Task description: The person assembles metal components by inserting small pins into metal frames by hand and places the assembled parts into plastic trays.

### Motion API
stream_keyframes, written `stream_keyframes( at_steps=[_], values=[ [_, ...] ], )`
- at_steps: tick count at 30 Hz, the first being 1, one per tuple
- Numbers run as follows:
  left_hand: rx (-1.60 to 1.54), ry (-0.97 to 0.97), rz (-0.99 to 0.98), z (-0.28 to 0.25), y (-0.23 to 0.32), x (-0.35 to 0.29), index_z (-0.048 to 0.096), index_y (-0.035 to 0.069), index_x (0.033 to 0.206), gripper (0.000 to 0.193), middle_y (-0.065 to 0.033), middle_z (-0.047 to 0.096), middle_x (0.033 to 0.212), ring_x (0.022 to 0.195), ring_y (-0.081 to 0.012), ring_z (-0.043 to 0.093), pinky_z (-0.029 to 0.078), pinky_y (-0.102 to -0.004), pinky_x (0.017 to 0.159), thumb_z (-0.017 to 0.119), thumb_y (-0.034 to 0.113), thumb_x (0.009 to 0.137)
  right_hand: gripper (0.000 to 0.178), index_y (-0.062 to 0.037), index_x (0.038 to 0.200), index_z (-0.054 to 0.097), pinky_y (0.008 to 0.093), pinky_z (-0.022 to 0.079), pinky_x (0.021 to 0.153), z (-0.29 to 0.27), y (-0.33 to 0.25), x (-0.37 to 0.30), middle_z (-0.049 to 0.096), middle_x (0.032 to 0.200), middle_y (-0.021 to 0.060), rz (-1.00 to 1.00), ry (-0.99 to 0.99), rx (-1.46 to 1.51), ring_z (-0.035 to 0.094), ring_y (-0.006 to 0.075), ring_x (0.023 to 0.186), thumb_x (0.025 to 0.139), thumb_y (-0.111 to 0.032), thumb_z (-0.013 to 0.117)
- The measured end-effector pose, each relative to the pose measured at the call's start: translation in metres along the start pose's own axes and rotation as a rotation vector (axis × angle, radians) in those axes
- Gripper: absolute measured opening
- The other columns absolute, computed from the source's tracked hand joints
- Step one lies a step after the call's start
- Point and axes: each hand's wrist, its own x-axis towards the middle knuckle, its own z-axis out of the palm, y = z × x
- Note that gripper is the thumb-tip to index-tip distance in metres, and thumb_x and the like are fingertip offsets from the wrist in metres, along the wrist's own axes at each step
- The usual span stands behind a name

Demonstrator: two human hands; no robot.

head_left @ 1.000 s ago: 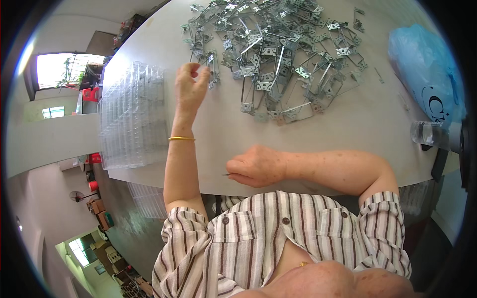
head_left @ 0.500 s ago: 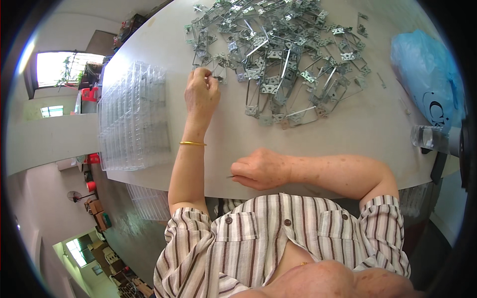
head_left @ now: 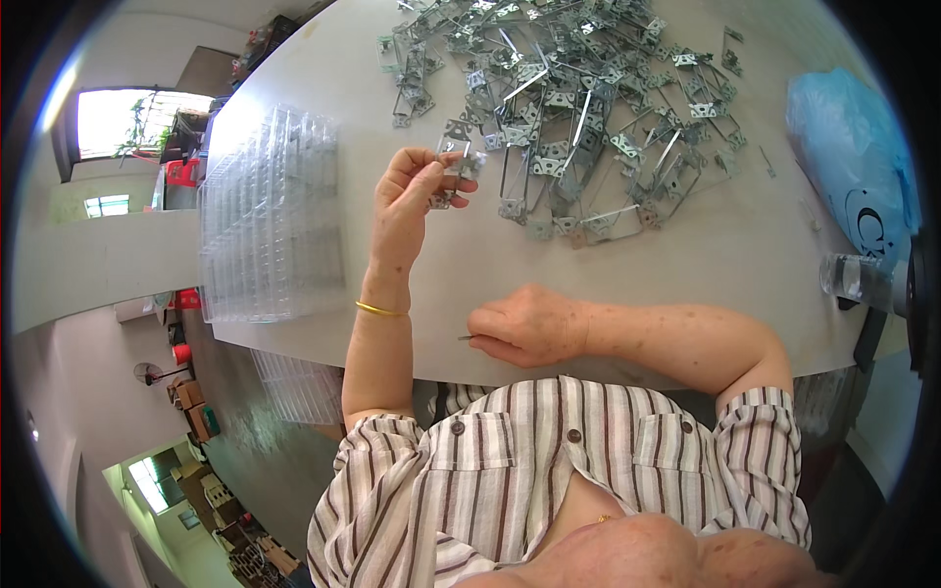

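My left hand [head_left: 404, 211] is raised over the table at the left edge of the metal heap, its fingers closed on a small metal bracket [head_left: 470, 167]. Part of that piece is hidden behind my fingers. Nearer the table's front edge, my right hand [head_left: 529, 325] is closed in a pinch. From between its fingers a thin grey metal tip [head_left: 465, 338] pokes out to the left; the rest is covered by the hand. Beyond both hands spreads a tangled heap of metal brackets [head_left: 559, 152] with thin rods and punched plates.
Stacked clear plastic trays [head_left: 270, 220] stand on the table's left side. To the right are a blue plastic bag [head_left: 848, 147] and a clear bottle [head_left: 858, 277] lying on its side. More clear trays [head_left: 299, 387] sit below the front-left edge of the table [head_left: 441, 363].
My left hand has drawn back slightly from the heap's left edge and turned, lifting the metal bracket off the table. My right hand keeps its pinch with little movement.
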Motion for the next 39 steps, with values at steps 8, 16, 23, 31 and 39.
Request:
stream_keyframes(
  at_steps=[8, 16, 23, 31, 39],
  values=[
    [0.616, 0.134, 0.116, 0.009, -0.009, -0.012, 0.059, 0.001, 0.102, 0.010, -0.0076, 0.070, 0.099, 0.081, -0.0094, 0.063, 0.048, -0.0226, 0.074, 0.056, 0.009, 0.102, 0.018, -0.0073, 0.087, 0.053, 0.0414, 0.050, 0.051, 0.001, 0.002, -0.001, 0.057, 0.070, 0.0094, -0.026, 0.018, -0.034, 0.060, 0.0320, 0.057, 0.092, -0.018, 0.067],
    [0.677, 0.281, -0.091, -0.025, -0.015, -0.029, 0.064, 0.000, 0.097, 0.012, -0.0029, 0.066, 0.082, 0.072, -0.0074, 0.058, 0.047, -0.0237, 0.066, 0.060, 0.012, 0.099, 0.018, -0.0064, 0.087, 0.051, 0.0410, 0.050, 0.052, 0.001, 0.003, -0.001, 0.057, 0.073, 0.0097, -0.044, 0.006, -0.031, 0.060, 0.0324, 0.059, 0.092, -0.016, 0.066],
    [1.276, 0.457, 0.291, -0.025, -0.016, -0.040, 0.067, -0.003, 0.095, 0.017, -0.0024, 0.064, 0.079, 0.069, -0.0080, 0.057, 0.046, -0.0245, 0.063, 0.063, 0.013, 0.098, 0.019, -0.0059, 0.085, 0.050, 0.0432, 0.050, 0.054, -0.001, 0.002, 0.002, 0.057, 0.072, 0.0103, -0.072, -0.028, -0.028, 0.060, 0.0336, 0.060, 0.091, -0.016, 0.065],
    [0.679, -0.178, 0.489, 0.072, 0.072, -0.070, 0.063, 0.001, 0.074, 0.032, -0.0061, 0.052, 0.056, 0.048, -0.0159, 0.043, 0.035, -0.0299, 0.046, 0.073, 0.023, 0.093, 0.013, -0.0071, 0.084, 0.058, 0.0333, 0.049, 0.059, 0.004, -0.007, 0.016, 0.058, 0.074, 0.0046, -0.152, -0.037, 0.263, 0.061, 0.0189, 0.068, 0.092, -0.016, 0.065],
    [-0.091, -0.782, 0.607, 0.118, 0.082, -0.085, 0.045, 0.007, 0.062, 0.046, -0.0017, 0.042, 0.054, 0.040, -0.0230, 0.041, 0.029, -0.0353, 0.037, 0.069, 0.031, 0.092, 0.012, -0.0060, 0.085, 0.061, 0.0320, 0.050, 0.061, 0.042, -0.009, 0.036, 0.061, 0.076, 0.0049, -0.125, -0.027, 0.601, 0.062, 0.0164, 0.072, 0.092, -0.015, 0.063]
  ],
)
